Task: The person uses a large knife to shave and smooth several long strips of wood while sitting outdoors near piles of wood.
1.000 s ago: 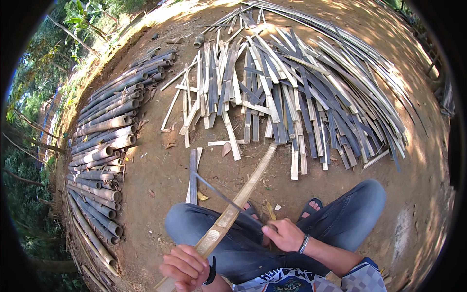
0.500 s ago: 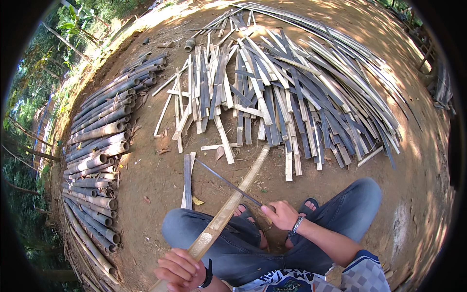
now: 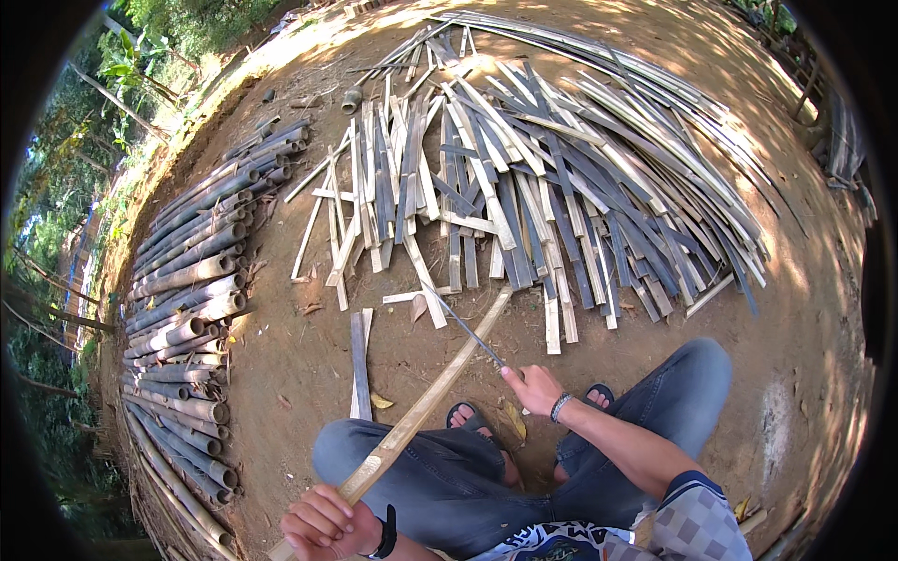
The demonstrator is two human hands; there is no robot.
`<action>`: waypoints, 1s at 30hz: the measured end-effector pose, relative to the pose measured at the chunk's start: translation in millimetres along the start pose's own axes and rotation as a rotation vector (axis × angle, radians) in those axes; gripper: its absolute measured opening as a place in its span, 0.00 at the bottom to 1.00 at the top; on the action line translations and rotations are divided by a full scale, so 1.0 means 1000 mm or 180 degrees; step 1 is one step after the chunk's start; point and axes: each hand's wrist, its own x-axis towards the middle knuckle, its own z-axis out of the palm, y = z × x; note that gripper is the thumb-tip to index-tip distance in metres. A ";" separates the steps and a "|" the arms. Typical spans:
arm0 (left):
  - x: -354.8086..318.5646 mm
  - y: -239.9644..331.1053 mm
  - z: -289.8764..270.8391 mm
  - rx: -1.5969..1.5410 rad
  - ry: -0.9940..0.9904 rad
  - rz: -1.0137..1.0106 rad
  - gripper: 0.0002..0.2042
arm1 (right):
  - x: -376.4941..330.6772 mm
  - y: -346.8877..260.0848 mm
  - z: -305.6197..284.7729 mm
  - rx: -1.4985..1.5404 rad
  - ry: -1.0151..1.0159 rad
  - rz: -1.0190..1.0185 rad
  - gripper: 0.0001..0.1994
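Observation:
My left hand (image 3: pixel 318 522) is wrapped round the near end of a long, pale bamboo strip (image 3: pixel 426 407). The strip slopes up to the right across my left thigh, its far end near the ground by the pile. In my right hand (image 3: pixel 535 388) is a knife with a long, thin, dark blade (image 3: pixel 472 335); its handle is mostly hidden by my fingers. The blade crosses the upper part of the strip at a slant, and I cannot tell whether its edge touches. A lighter shaved patch (image 3: pixel 372 464) shows on the strip near my left hand.
A large heap of split bamboo strips (image 3: pixel 524 187) spreads ahead. Whole dark bamboo poles (image 3: pixel 187 337) lie stacked at left. Two short strips (image 3: pixel 360 360) rest on the dirt beyond my left knee (image 3: pixel 346 449). My sandalled feet (image 3: pixel 468 416) are between my bent legs.
My right hand and the knife have moved forward, toward the strip's far end, and the blade points more steeply away. My left hand has shifted slightly left and nearer with the strip.

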 end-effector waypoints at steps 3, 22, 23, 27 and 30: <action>0.003 0.002 -0.003 -0.0064 0.0014 0.0064 0.20 | -0.007 -0.001 0.000 -0.0016 -0.0180 -0.0479 0.33; 0.006 -0.003 0.003 -0.0150 -0.0357 0.0059 0.20 | 0.021 -0.001 -0.025 -0.0234 -0.0325 0.0063 0.37; 0.005 -0.002 0.002 -0.0192 -0.0372 0.0044 0.20 | 0.003 -0.017 -0.027 -0.0206 -0.0512 -0.0123 0.36; 0.005 -0.002 0.007 -0.0243 -0.0397 0.0049 0.20 | -0.067 -0.060 -0.032 -0.0207 -0.0946 -0.0854 0.32; 0.006 -0.002 0.011 -0.0315 -0.0564 0.0009 0.21 | -0.095 -0.077 -0.040 -0.0061 -0.1208 -0.0828 0.31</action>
